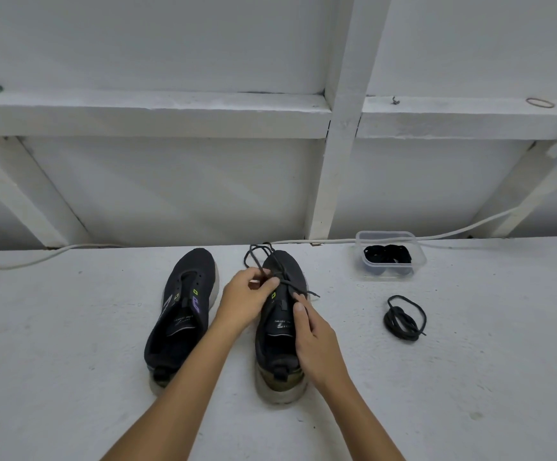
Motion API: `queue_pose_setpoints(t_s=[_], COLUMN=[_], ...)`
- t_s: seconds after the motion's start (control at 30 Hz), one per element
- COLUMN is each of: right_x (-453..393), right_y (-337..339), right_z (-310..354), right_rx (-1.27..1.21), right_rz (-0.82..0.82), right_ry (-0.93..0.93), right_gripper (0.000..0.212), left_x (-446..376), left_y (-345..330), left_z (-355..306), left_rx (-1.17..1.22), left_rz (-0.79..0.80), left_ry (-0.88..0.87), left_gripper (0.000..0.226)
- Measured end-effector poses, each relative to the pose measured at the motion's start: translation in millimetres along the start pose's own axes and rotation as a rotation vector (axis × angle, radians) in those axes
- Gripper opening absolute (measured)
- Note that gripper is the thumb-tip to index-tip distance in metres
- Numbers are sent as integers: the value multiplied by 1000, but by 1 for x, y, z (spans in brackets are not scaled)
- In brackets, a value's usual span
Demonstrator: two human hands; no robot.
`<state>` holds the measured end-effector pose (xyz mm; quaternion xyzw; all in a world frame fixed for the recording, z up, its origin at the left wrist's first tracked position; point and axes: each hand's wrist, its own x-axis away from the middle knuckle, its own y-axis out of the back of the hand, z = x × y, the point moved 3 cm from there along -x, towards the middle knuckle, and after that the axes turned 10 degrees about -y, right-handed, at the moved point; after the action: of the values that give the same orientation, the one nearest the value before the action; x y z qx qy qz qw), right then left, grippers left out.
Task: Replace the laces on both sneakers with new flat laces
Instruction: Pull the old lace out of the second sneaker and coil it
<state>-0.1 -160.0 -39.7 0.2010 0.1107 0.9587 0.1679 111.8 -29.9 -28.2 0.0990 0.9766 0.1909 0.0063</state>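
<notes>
- Two dark mesh sneakers sit side by side on the white painted surface [71, 327], toes pointing far. The left sneaker [184, 314] has bare eyelets already, no lace in it.
- The right sneaker [282, 324] is the one being worked on. Its dark round lace [259, 257] is loose, with loops trailing off past the toe and one end lying out to the right.
- The left hand [245, 299] is curled over the eyelet area, and its fingers [270, 283] pinch the lace just above the tongue.
- The right hand [315, 337] rests along the right side of the shoe opening, fingertips up by the lace near the top eyelets. Looks like it's pinching a strand too, but honestly I can't tell for sure from here.
- A coiled dark lace [405, 318] lies on the surface to the right, well apart from the shoes. I'd guess that's the one off the left shoe.
- The clear plastic tub [390, 257] at far right holds black laces, presumably the new flat ones.
- What could go wrong: the loose loops could snag and knot if the lace gets yanked in one go instead of eyelet by eyelet.
- The shoe could also slide or tip if the right hand lets off while the left pulls.
- Also, the old laces and the new ones are all dark, so keep the piles separate or they'll get mixed up.
</notes>
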Motion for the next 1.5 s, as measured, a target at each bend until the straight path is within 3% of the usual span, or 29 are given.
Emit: queue_pose_setpoints(t_s=[0.1,0.23,0.37,0.43,0.53,0.7,0.93,1.03,1.23,1.33,1.4,1.5], right_x=[0,0,0,0,0,2,3,3,5,-10,-25,-46], right_y=[0,1,0,-1,-1,0,0,0,1,15,22,17], right_z=[-1,0,1,1,0,1,3,4,9,26,43,66], right_rx=[14,16,16,10,0,-8,-7,2,8,100,188,446], right_rz=[1,2,-2,2,-3,-1,1,3,48,-5,-49,-8], right_ry=[5,0,11,8,7,8,1,-4,-5,22,59,164], right_gripper=[44,44,43,43,43,44,43,43,36,44,22,21], left_x=[-3,-4,-1,-2,-8,-9,1,-1,0,-2,-4,-5], left_y=[8,7,2,4,9,7,6,8,3,5,5,4], left_z=[-1,-2,-3,0,1,3,1,-2,0,1,2,2], left_rx=[-22,208,79,37,10,242,82,-42,-21,-31,-15,-14], left_rz=[-158,-334,-73,-18,-90,-231,-18,-60,-64,-49,-42,-48], left_ry=[-39,124,48,-8,-6,137,17,-3,21,22,26,29], left_gripper=[12,22,11,3,10,20,5,7,12,13,13,13])
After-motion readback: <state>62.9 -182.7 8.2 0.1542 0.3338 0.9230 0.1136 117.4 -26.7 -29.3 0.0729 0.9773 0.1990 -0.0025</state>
